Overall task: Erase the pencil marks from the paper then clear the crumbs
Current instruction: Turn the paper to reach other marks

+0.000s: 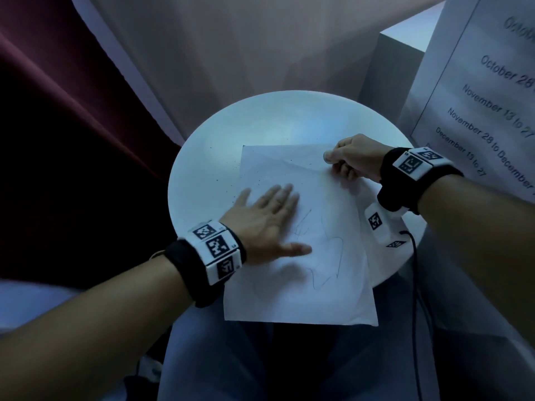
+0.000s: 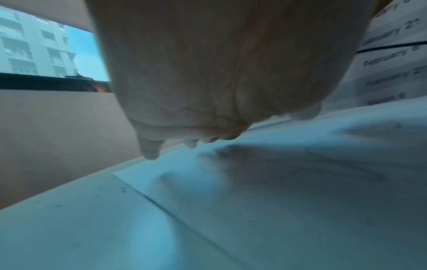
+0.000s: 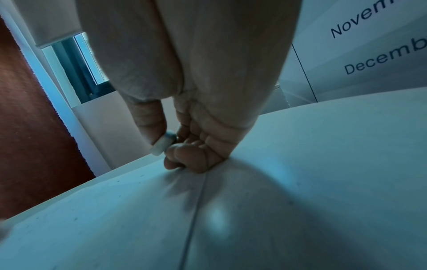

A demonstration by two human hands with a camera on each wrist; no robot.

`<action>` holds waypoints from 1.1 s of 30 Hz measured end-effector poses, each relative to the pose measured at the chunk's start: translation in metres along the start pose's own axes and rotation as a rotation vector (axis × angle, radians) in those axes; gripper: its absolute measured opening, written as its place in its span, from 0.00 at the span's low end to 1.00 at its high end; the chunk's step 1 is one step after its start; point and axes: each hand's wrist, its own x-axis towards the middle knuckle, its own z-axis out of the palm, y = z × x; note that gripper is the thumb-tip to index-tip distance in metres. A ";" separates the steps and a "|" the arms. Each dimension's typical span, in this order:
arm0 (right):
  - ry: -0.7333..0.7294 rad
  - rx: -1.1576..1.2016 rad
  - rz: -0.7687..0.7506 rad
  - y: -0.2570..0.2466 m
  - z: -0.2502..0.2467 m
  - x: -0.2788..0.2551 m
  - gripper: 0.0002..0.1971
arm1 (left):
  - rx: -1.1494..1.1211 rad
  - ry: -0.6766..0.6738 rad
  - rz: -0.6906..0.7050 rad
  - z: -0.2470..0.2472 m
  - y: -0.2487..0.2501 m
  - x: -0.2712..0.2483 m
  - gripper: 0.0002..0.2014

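A white paper [image 1: 318, 285] with grey pencil scribbles [image 1: 327, 256] lies on a round white table [image 1: 260, 120], its near edge hanging over the rim. My left hand [image 1: 269, 218] presses flat on the sheet's left side, fingers spread; the left wrist view shows its fingertips [image 2: 150, 155] near the paper's [image 2: 277, 201] edge. My right hand [image 1: 335, 160] is at the far right corner, fingers curled. In the right wrist view, thumb and fingers [image 3: 180, 151] pinch a small white eraser [image 3: 164, 144] over the paper [image 3: 115, 219]. Dark eraser crumbs [image 1: 223, 175] dot the table left of the sheet.
A large printed sheet listing dates [image 1: 477, 96] stands at the right. A dark red curtain [image 1: 58, 111] hangs at the left. A black cable [image 1: 414, 256] runs down past the table's right rim. My lap is below the near edge.
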 end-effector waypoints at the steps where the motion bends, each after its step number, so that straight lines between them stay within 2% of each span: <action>1: 0.002 -0.001 -0.001 0.000 0.000 -0.001 0.08 | 0.009 -0.013 0.000 0.002 0.001 0.006 0.54; 2: 0.004 -0.002 -0.001 0.000 0.000 -0.001 0.08 | 0.005 -0.022 -0.081 0.001 -0.001 0.012 0.56; 4: 0.008 -0.002 -0.003 0.001 0.000 -0.001 0.08 | -0.036 -0.028 -0.334 -0.010 -0.005 0.025 0.59; 5: 0.008 -0.005 -0.005 0.001 0.000 -0.001 0.08 | -0.040 -0.015 -0.381 -0.018 -0.002 0.031 0.60; 6: 0.005 -0.010 -0.008 0.000 0.000 -0.001 0.08 | -0.034 0.019 -0.344 -0.025 0.006 0.038 0.59; 9: -0.006 -0.014 -0.014 -0.003 0.000 -0.002 0.09 | -0.045 0.056 0.003 -0.037 0.040 0.054 0.54; 10: -0.010 -0.015 -0.016 -0.002 0.000 -0.002 0.09 | -0.032 0.044 0.070 -0.035 0.046 0.059 0.53; 11: -0.010 -0.018 -0.019 -0.002 0.001 -0.002 0.09 | -0.023 0.034 0.081 -0.032 0.045 0.064 0.53; 12: -0.007 -0.023 -0.022 -0.002 0.001 -0.003 0.09 | -0.025 0.022 0.026 -0.030 0.039 0.068 0.55; 15: 0.011 -0.031 -0.025 0.001 0.002 -0.001 0.09 | -0.090 -0.003 -0.372 -0.034 0.011 0.070 0.60; 16: 0.010 -0.031 -0.023 0.001 0.001 -0.001 0.09 | -0.082 0.010 -0.441 -0.037 0.007 0.068 0.61; 17: 0.002 -0.034 -0.023 0.000 0.001 -0.001 0.08 | -0.042 0.054 -0.421 -0.039 0.007 0.067 0.61; 19: -0.013 -0.047 -0.027 -0.002 0.000 -0.001 0.08 | 0.005 0.134 -0.187 -0.042 0.017 0.070 0.57; 20: -0.016 -0.051 -0.028 -0.002 0.000 -0.002 0.07 | -0.019 0.132 -0.077 -0.042 0.023 0.072 0.55; 22: -0.010 -0.052 -0.029 -0.002 0.001 -0.002 0.07 | -0.041 0.084 -0.006 -0.040 0.026 0.077 0.52; 24: 0.001 -0.056 -0.025 -0.001 0.001 -0.002 0.07 | -0.012 0.037 -0.117 -0.039 0.015 0.081 0.54; 26: 0.003 -0.055 -0.020 0.000 0.000 -0.001 0.08 | 0.002 0.008 -0.370 -0.042 0.003 0.076 0.61; 27: 0.001 -0.052 -0.020 0.000 0.000 -0.001 0.07 | -0.001 -0.002 -0.464 -0.045 0.000 0.073 0.62; 28: -0.003 -0.049 -0.020 0.000 0.000 -0.001 0.07 | 0.008 0.002 -0.495 -0.046 0.001 0.068 0.63; 29: -0.007 -0.044 -0.019 -0.001 0.000 -0.001 0.07 | 0.028 0.025 -0.454 -0.045 0.005 0.062 0.61; 32: -0.006 -0.033 -0.020 0.001 0.001 -0.001 0.09 | 0.047 0.043 -0.052 -0.029 0.022 0.038 0.55; 33: -0.004 -0.033 -0.023 0.001 0.001 -0.001 0.09 | 0.051 0.014 0.024 -0.020 0.020 0.030 0.54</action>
